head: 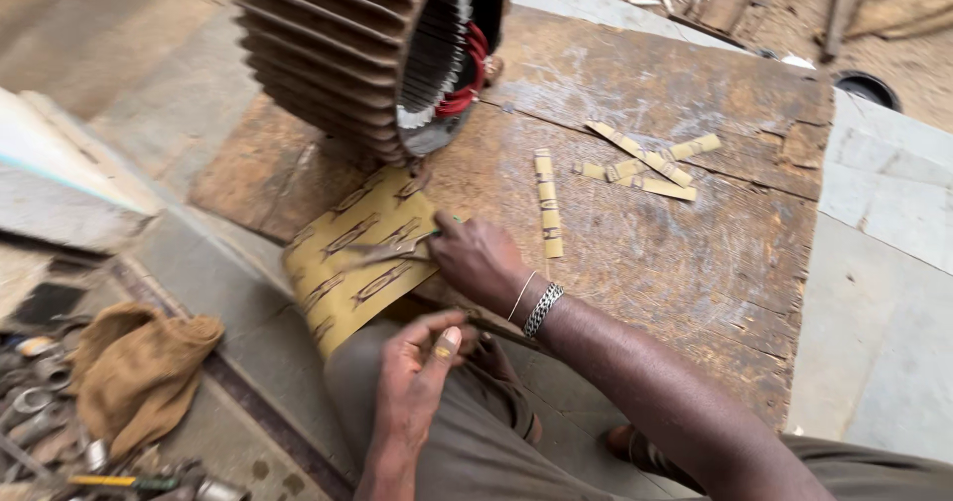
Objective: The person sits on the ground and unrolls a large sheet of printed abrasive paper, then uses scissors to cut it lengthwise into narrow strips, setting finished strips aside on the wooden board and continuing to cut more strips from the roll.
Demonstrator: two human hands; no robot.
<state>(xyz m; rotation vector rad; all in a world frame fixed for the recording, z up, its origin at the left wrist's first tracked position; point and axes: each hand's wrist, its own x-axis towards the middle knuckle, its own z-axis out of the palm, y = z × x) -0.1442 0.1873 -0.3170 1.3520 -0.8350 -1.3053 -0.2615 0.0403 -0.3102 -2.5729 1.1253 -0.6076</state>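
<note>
My right hand (476, 258) grips a pair of scissors (392, 251) whose blades lie over a yellow patterned insulation sheet (352, 263) on the wooden board (685, 253). Nearer to me, over my lap, my left hand (417, 377) pinches a small yellow paper strip (444, 350) between thumb and fingers. Beyond the sheet stands a dark finned motor stator housing (367, 54) with red wires at its open end. A long cut strip (547, 203) and several shorter strips (645, 163) lie on the board to the right.
A brown cloth (139, 372) and several metal tools (40, 412) lie on the floor at lower left. Grey stone slabs (884, 263) border the board on the right. Debris and a dark round opening (866, 86) sit at the top right.
</note>
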